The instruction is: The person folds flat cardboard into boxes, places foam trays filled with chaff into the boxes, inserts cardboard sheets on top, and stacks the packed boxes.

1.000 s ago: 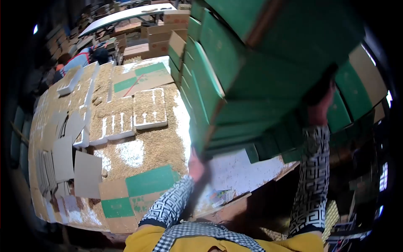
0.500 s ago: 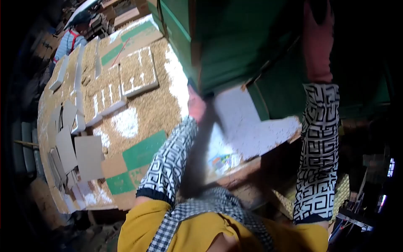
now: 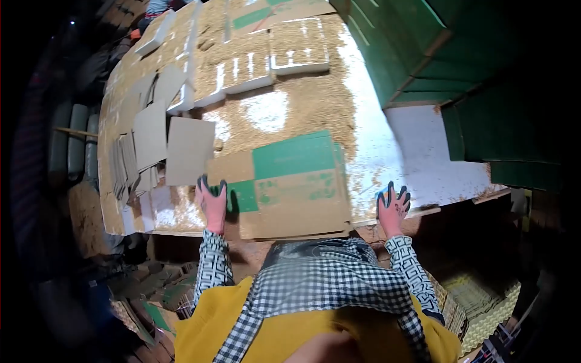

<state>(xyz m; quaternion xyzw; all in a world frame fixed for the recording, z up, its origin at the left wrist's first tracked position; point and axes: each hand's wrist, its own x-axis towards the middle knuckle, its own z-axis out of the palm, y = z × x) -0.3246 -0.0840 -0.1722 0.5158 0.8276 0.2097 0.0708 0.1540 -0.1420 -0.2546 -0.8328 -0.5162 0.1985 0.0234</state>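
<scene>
My left hand (image 3: 212,206), in a pink glove with dark fingertips, is at the left edge of a stack of flat brown and green cardboard boxes (image 3: 293,202). Its fingers are spread; whether they touch the cardboard I cannot tell. To the right of that stack, my right hand (image 3: 393,209) wears a matching glove, fingers apart and nothing gripped, over the near edge of the white table surface (image 3: 378,145). A small blue patch shows beside its fingers. Grey cardboard sheets (image 3: 190,151) lie just beyond my left hand.
Tan grainy material (image 3: 315,106) covers much of the table, around shallow white trays (image 3: 299,57) filled with it. Tall green boxes (image 3: 411,45) stand at the right. Egg-tray-like yellow sheets (image 3: 490,314) are low on the right. Part of another person (image 3: 158,6) shows at top left.
Both hands have come back from the green boxes on the right, down to the table's near edge. My view has turned, and the flat cardboard stack is now in front of me.
</scene>
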